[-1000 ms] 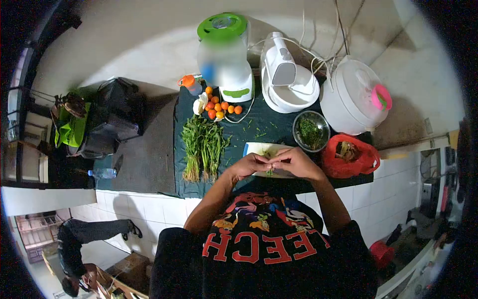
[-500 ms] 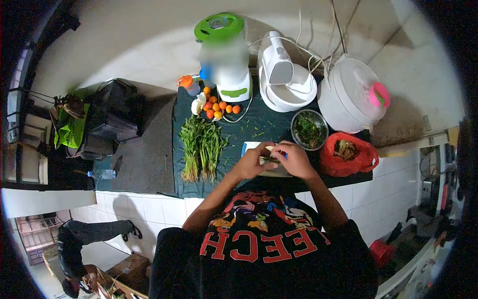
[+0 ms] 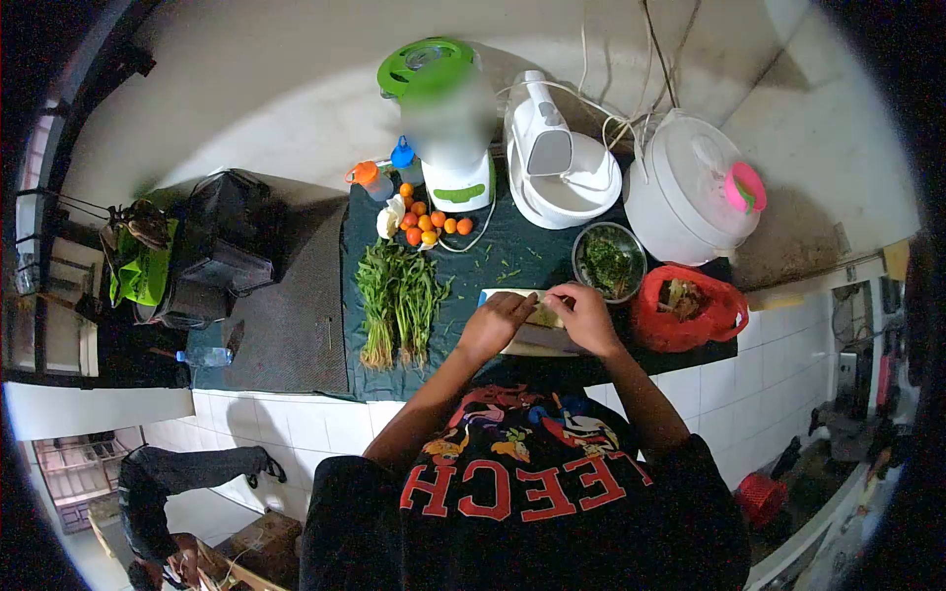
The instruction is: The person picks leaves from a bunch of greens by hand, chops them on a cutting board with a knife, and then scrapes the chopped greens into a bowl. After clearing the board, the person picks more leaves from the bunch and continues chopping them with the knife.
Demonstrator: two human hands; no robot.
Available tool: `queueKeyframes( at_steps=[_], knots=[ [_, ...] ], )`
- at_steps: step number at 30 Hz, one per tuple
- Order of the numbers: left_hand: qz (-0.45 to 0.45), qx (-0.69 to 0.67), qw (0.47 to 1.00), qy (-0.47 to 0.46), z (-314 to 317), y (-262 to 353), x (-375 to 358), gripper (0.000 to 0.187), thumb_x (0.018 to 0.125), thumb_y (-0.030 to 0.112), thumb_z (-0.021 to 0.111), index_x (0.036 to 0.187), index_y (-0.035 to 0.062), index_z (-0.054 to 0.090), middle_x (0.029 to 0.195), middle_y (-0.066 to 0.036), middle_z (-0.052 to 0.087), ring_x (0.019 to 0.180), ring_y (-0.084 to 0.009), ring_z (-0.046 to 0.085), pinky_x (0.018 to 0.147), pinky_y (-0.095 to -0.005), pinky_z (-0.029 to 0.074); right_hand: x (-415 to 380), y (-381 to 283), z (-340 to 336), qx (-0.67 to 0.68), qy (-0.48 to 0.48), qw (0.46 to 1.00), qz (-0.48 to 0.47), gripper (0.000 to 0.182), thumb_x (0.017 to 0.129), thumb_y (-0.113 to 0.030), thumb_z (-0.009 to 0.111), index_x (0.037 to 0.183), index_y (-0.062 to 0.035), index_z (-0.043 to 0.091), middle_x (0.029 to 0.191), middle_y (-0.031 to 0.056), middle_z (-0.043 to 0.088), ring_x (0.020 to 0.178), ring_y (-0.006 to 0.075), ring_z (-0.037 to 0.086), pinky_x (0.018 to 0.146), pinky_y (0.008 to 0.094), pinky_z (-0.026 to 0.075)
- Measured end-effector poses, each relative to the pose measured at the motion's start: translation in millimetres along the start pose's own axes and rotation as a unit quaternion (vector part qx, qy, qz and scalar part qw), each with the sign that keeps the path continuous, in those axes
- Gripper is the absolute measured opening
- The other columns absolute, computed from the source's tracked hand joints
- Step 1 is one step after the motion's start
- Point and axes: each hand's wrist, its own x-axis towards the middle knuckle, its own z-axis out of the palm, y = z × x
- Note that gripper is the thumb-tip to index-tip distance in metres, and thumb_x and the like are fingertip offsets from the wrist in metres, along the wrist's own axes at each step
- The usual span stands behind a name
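Observation:
Over a pale chopping board [image 3: 522,347] with a blue corner, my two hands meet close together. My left hand [image 3: 499,325] has its fingers bent and pressed together, reaching in from the left. Opposite it, my right hand [image 3: 588,321] pinches with thumb and forefinger. Something small and pale seems to be between the fingertips, too small and covered to name. Just beyond my right hand stands a clear bowl [image 3: 609,261] of chopped greens. To the left lies a bunch of leafy greens [image 3: 402,305] with roots on.
Small tomatoes [image 3: 425,223] lie by a white-and-green blender [image 3: 459,187]. Behind are a white stand mixer [image 3: 567,192] and a large white lidded tub [image 3: 680,197]. A red plastic bag [image 3: 724,313] sits at the right. Another person [image 3: 148,502] is at the lower left.
My hands have drawn slightly apart, and their fingertips now lie lower over the board. More of the board shows between them. The whole view has shifted a little.

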Motion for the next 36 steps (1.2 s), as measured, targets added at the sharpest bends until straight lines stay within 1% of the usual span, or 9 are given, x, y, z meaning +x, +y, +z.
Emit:
queueKeyframes(
  at_steps=[7, 10, 12, 16, 22, 24, 31, 35, 36],
  knots=[
    [-0.039, -0.008, 0.999, -0.016, 5, 2, 4, 0.036, 0.084, 0.008, 0.06, 0.119, 0.0, 0.064, 0.102, -0.015, 0.068, 0.095, -0.0337, 0.068, 0.084, -0.0428, 0.055, 4, 8, 5, 0.003, 0.022, 1.0, 0.013, 0.018, 0.092, -0.017, 0.071, 0.097, 0.0008, 0.073, 0.089, 0.0145, 0.073, 0.075, 0.0244, 0.069, 0.069, 0.0351, 0.053],
    [-0.157, -0.168, 0.973, 0.01, 0, 11, 11, 0.024, 0.094, 0.01, 0.058, 0.113, -0.0022, 0.065, 0.097, -0.016, 0.07, 0.088, -0.0305, 0.07, 0.081, -0.0406, 0.055, 4, 5, 4, 0.019, 0.024, 1.0, 0.004, 0.018, 0.093, -0.017, 0.07, 0.097, 0.0006, 0.073, 0.09, 0.0145, 0.073, 0.074, 0.0251, 0.069, 0.069, 0.0355, 0.053],
    [-0.23, -0.353, 0.906, 0.027, -6, 15, 17, 0.024, 0.104, 0.017, 0.053, 0.108, -0.0032, 0.065, 0.091, -0.014, 0.072, 0.084, -0.0226, 0.07, 0.078, -0.0365, 0.054, 5, 6, 7, 0.033, 0.042, 0.999, 0.004, 0.018, 0.093, -0.017, 0.07, 0.098, 0.0004, 0.073, 0.09, 0.0149, 0.073, 0.074, 0.0256, 0.069, 0.069, 0.0357, 0.053],
    [-0.257, -0.404, 0.876, 0.059, 3, 16, 19, 0.033, 0.109, 0.023, 0.047, 0.105, -0.0032, 0.067, 0.088, -0.01, 0.073, 0.083, -0.0151, 0.069, 0.078, -0.031, 0.054, 5, 4, 15, 0.052, 0.084, 0.995, -0.012, 0.018, 0.093, -0.017, 0.069, 0.1, -0.0006, 0.072, 0.091, 0.0157, 0.072, 0.074, 0.0274, 0.069, 0.068, 0.0368, 0.053],
    [-0.374, -0.573, 0.712, 0.16, 21, 21, 26, 0.033, 0.109, 0.026, 0.049, 0.111, -0.0019, 0.066, 0.097, -0.009, 0.073, 0.087, -0.0164, 0.068, 0.082, -0.0314, 0.056, 4, -8, 27, -0.023, 0.096, 0.995, -0.035, 0.018, 0.091, -0.02, 0.071, 0.098, -0.0034, 0.072, 0.089, 0.016, 0.07, 0.076, 0.0317, 0.069, 0.067, 0.0408, 0.053],
    [-0.358, -0.692, 0.59, 0.21, 27, 19, 27, 0.032, 0.108, 0.026, 0.049, 0.117, -0.0014, 0.064, 0.106, -0.012, 0.071, 0.094, -0.0192, 0.068, 0.086, -0.034, 0.056, 2, -17, 30, -0.042, 0.093, 0.994, -0.032, 0.018, 0.09, -0.02, 0.071, 0.097, -0.0042, 0.072, 0.089, 0.0154, 0.07, 0.075, 0.0324, 0.069, 0.067, 0.0419, 0.053],
    [-0.335, -0.796, 0.453, 0.222, 51, 5, 13, 0.029, 0.108, 0.023, 0.049, 0.121, -0.0001, 0.061, 0.101, -0.008, 0.069, 0.094, -0.019, 0.065, 0.09, -0.0335, 0.053, 0, -13, 50, -0.068, 0.062, 0.994, -0.052, 0.017, 0.09, -0.02, 0.069, 0.099, -0.0058, 0.07, 0.091, 0.0162, 0.067, 0.081, 0.0377, 0.066, 0.075, 0.0471, 0.052],
    [-0.336, -0.775, 0.485, 0.225, 51, 5, 8, 0.029, 0.108, 0.023, 0.051, 0.122, 0.0, 0.061, 0.095, -0.004, 0.067, 0.089, -0.0156, 0.063, 0.088, -0.0308, 0.051, 2, 2, 48, -0.098, -0.017, 0.986, -0.135, 0.017, 0.09, -0.02, 0.069, 0.099, -0.0058, 0.069, 0.095, 0.0171, 0.068, 0.084, 0.0372, 0.067, 0.074, 0.0464, 0.053],
    [-0.363, -0.726, 0.544, 0.213, 48, 4, 6, 0.029, 0.107, 0.023, 0.052, 0.122, 0.0001, 0.062, 0.094, -0.004, 0.066, 0.089, -0.0143, 0.062, 0.087, -0.0302, 0.051, 4, -2, 40, -0.095, -0.024, 0.986, -0.138, 0.017, 0.09, -0.02, 0.069, 0.099, -0.0058, 0.069, 0.095, 0.0171, 0.068, 0.084, 0.0372, 0.067, 0.074, 0.0464, 0.053]
  ],
)
